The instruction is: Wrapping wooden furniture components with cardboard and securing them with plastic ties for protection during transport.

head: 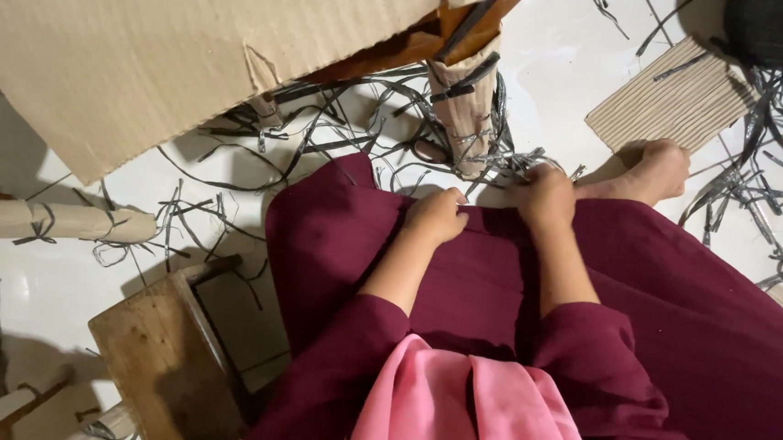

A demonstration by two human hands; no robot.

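My right hand (pixel 547 196) was curled shut on a tangle of grey strips (pixel 517 162) at the hem of my maroon skirt (pixel 679 304), fingers pinched into the bundle. My left hand (pixel 435 216) lay closed in a loose fist on the skirt, just at nine o'clock from the right; whether it pinched a strip of its own, I couldn't tell. The bundle sat at about eleven o'clock from my right knuckles, so the right was plainly the nearer hand. Just beyond it, at twelve o'clock, stood the strip-wrapped cardboard post (pixel 464 106), its long axis running almost straight away from me under the big cardboard sheet (pixel 147 37). Loose strips littered the white floor (pixel 558 66) (no bin or tray anywhere that I could see). My bare foot (pixel 654 169) rested at two o'clock.
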